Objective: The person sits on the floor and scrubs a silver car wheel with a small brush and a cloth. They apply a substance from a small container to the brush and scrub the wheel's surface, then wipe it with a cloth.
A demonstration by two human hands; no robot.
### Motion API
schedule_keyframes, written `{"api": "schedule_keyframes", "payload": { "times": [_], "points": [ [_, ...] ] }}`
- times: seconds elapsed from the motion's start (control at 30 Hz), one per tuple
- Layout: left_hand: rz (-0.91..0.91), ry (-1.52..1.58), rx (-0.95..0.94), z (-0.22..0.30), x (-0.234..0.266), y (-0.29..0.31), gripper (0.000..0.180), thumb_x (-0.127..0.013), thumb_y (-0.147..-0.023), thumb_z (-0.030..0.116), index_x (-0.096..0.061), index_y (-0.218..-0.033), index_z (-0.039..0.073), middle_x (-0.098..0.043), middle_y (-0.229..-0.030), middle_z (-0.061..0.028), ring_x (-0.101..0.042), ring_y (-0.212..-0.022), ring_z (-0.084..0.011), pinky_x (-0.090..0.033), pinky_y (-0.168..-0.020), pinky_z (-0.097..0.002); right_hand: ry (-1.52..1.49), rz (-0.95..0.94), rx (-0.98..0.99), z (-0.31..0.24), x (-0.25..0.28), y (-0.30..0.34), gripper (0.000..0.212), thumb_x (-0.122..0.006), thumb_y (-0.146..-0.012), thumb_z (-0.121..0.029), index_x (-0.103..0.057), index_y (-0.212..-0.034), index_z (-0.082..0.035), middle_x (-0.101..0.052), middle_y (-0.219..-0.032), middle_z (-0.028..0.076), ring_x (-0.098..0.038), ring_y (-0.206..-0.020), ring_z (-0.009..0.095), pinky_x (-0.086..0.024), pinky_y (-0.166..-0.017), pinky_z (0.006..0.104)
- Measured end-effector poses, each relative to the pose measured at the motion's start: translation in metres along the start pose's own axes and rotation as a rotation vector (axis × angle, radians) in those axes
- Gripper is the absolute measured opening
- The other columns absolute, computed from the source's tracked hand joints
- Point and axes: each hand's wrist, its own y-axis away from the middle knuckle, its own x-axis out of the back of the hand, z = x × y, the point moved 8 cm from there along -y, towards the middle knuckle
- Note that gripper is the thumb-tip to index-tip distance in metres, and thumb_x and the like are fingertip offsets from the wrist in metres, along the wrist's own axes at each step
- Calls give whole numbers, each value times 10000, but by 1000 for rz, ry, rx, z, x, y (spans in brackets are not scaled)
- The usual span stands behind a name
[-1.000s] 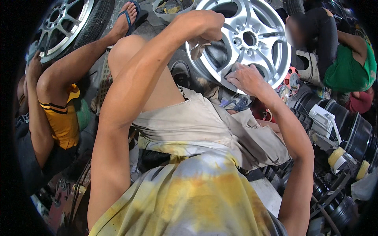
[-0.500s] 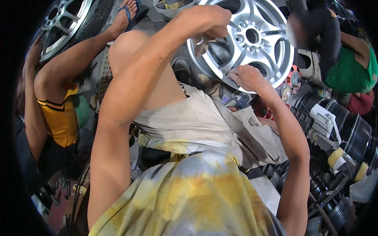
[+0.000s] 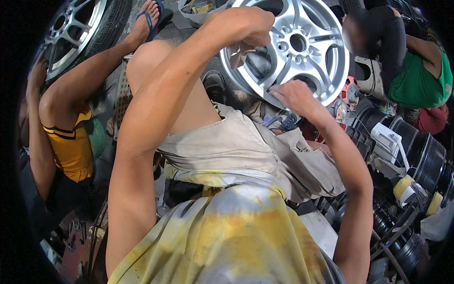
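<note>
A silver alloy wheel rim [image 3: 324,35] with paired spokes and a centre hole leans in front of my knees. At its left edge my left hand [image 3: 257,32] is closed around a crumpled brownish-grey piece of cloth or paper [image 3: 240,56], which hangs below the fingers. My right hand [image 3: 297,97] lies at the near edge of the rim, fingers bent and pressed together against the lip. What those fingers hold, if anything, is hidden and slightly blurred.
A grey container [image 3: 198,18] with scraps stands beyond my left arm. At left, a person in yellow shorts [image 3: 73,151] sits beside a tyre with a silver rim [image 3: 75,33]. Another person in a green top [image 3: 421,80] is at right. Dark wheel rims [image 3: 428,158] and clutter lie right of me.
My right hand has slid slightly left along the near lip, its fingers now tilted more inward. The dark edge seen under them earlier is less visible. My left hand stays nearly in place.
</note>
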Motion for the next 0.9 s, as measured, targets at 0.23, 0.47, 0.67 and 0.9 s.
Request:
{"api": "schedule_keyframes", "payload": {
  "times": [0.23,0.47,0.67,0.9],
  "points": [
    [59,1,106,0,-3,-7,294,-601,-750,87,-754,-967,-40,-745,-902,-238,-756,-777,-376,-588,-657,-467,-350,-38,116,-1,12,-6,321,-554,-1003,-278,-761,-1020,-34,-718,-873,213,-684,-813,415,-542,-773,496],
    [-23,87,176,-5,-4,4,271,-586,-767,92,-738,-947,-42,-738,-838,-217,-751,-723,-327,-586,-639,-427,-3,50,-26,-3,3,-4,298,-551,-1008,-288,-723,-894,-73,-681,-726,187,-687,-713,393,-541,-672,503],
    [8,21,158,-6,-4,-1,298,-589,-853,164,-755,-1060,27,-743,-871,-202,-735,-749,-324,-586,-671,-414,-294,6,33,-4,9,4,302,-559,-1007,-265,-743,-1054,-30,-690,-821,228,-674,-827,428,-526,-794,504],
    [71,3,-29,-25,10,4,322,-625,-900,254,-759,-1108,48,-746,-1042,-213,-724,-975,-368,-547,-899,-434,-815,222,-263,52,20,57,333,-573,-1042,-263,-722,-1129,21,-690,-974,181,-652,-902,303,-496,-844,384]
  ]
}}
